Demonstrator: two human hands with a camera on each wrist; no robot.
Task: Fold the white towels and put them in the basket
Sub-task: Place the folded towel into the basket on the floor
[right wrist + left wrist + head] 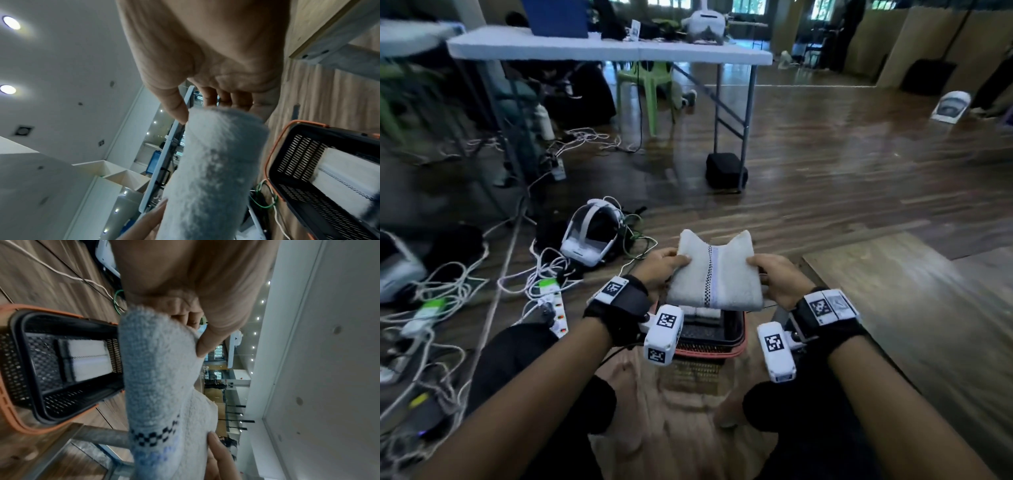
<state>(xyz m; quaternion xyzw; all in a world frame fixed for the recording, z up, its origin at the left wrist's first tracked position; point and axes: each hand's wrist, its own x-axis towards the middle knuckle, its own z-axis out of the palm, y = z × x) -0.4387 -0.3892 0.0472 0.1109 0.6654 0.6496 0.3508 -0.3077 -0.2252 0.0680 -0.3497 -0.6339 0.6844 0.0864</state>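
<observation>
A folded white towel (717,274) with a checkered stripe hangs in the air above the basket. My left hand (664,265) pinches its left edge, thumb on top, and my right hand (774,272) pinches its right edge the same way. In the left wrist view the towel (156,378) fills the middle; in the right wrist view the towel (211,170) hangs under my thumb. Below stands a black mesh basket (736,329) with orange handles. Inside that basket (30,369) lies another folded white towel (88,360), also seen as a folded towel (345,177) in the basket (298,162).
The basket stands on a wooden floor (825,171) between my knees. Cables and power strips (551,305) sprawl at the left with a white headset (590,236). A low wooden platform (914,308) lies at the right. A white folding table (609,48) stands further back.
</observation>
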